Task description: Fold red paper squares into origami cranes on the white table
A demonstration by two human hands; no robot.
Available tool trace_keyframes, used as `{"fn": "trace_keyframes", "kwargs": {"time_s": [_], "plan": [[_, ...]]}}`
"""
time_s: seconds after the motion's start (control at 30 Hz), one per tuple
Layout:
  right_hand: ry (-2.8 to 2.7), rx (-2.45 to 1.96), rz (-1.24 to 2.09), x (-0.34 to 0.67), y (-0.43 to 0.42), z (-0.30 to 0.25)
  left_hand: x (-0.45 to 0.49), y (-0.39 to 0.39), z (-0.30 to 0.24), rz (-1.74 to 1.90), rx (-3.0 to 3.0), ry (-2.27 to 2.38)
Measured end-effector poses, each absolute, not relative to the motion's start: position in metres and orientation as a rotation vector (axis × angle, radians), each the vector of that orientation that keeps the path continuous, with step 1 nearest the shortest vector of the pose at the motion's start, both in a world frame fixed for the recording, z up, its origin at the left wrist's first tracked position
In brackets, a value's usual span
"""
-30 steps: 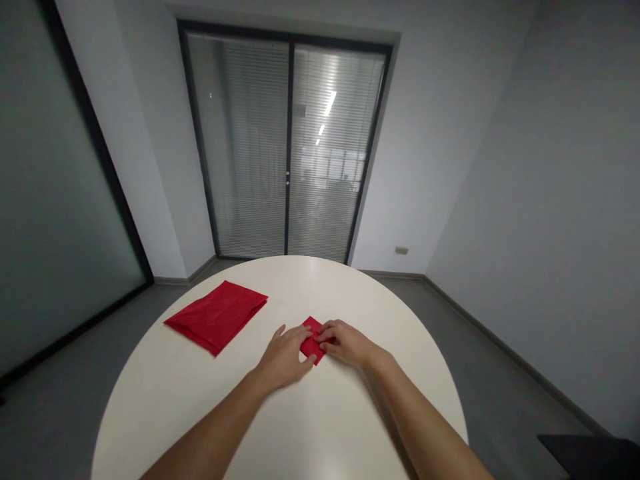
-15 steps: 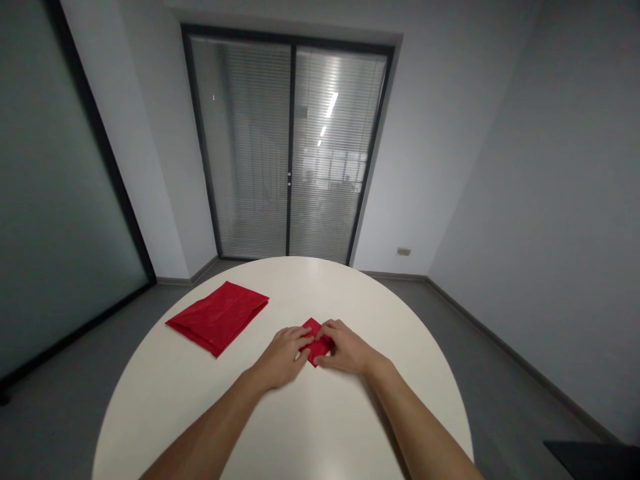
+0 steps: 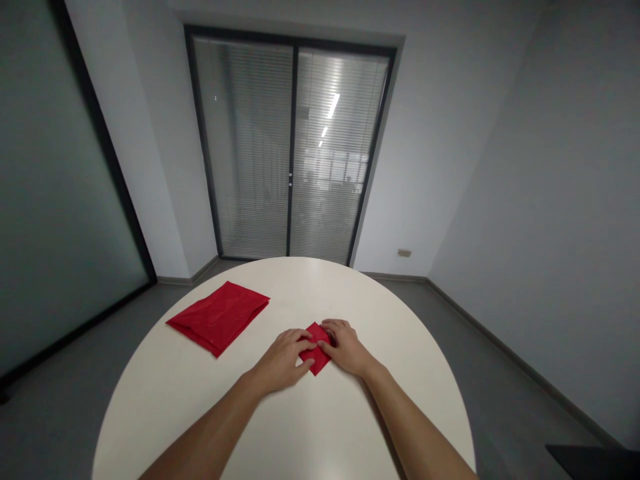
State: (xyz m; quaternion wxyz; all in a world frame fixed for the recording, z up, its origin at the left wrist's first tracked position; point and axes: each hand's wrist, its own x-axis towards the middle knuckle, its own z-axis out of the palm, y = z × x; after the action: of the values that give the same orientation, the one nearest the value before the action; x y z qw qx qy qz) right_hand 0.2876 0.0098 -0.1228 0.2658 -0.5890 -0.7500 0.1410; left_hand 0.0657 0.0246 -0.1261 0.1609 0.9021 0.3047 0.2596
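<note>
A small square of folded red paper (image 3: 317, 363) lies on the table in front of me, one corner pointing my way. From the left, my left hand (image 3: 284, 360) rests spread fingertips on its left side, thumb apart from the fingers. My right hand (image 3: 350, 350) has the right side of the paper between its thumb, laid across the top, and its bent fingers at the far right edge. Part of the paper's right corner is hidden by that hand.
A larger folded sheet of red paper (image 3: 220, 317) lies at the left of the round white table (image 3: 310, 433). Beyond the table stand a glass door with blinds (image 3: 290, 147) and pale walls. A dark object (image 3: 595, 461) shows at the lower right.
The small red paper has shifted slightly towards me and more of its near half shows. My right thumb has moved from the near edge up onto the middle of the paper.
</note>
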Motion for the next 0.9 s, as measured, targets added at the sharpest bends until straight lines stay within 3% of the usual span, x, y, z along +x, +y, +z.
{"fn": "trace_keyframes", "kwargs": {"time_s": [0.27,0.57,0.9], "plan": [[-1.748,-1.44,0.655,0.296,0.023,-0.14,0.067,0.025,-0.123,0.682,2.577,0.769],[-1.843,-1.418,0.603,0.296,0.021,-0.139,0.069,0.026,-0.123,0.719,2.495,0.796],[-1.802,-1.325,0.773,0.293,0.017,-0.139,0.069,0.026,-0.127,0.745,2.559,0.883]]}}
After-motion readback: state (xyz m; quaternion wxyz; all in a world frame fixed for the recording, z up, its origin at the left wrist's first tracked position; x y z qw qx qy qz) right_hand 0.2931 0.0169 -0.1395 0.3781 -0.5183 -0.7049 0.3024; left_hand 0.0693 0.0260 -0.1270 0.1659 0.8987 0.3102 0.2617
